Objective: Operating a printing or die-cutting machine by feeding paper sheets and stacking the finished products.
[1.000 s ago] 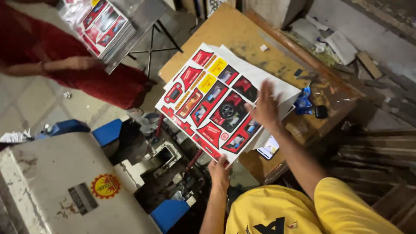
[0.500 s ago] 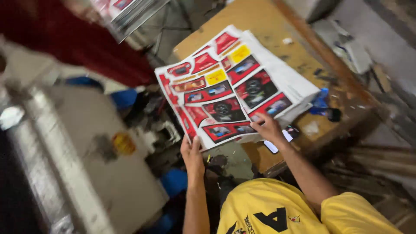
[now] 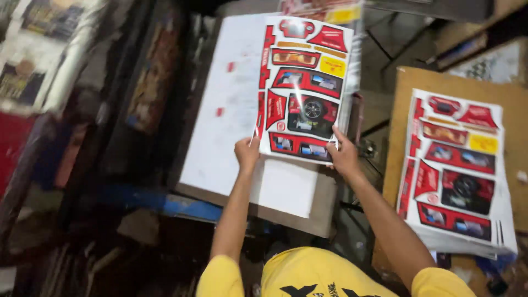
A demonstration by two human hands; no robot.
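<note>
I hold one printed sheet (image 3: 305,88) up over the big white board (image 3: 236,110). My left hand (image 3: 247,154) pinches its bottom left corner and my right hand (image 3: 344,157) pinches its bottom right corner, so it stays flat and lines up with the board. A stack of the same red sheets (image 3: 456,170) lies on the brown table (image 3: 407,88), close to my right arm.

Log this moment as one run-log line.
left hand: grips printed sheet at lower left corner | right hand: grips lower right corner | sheet held over white board | sheet stack on wooden table
</note>
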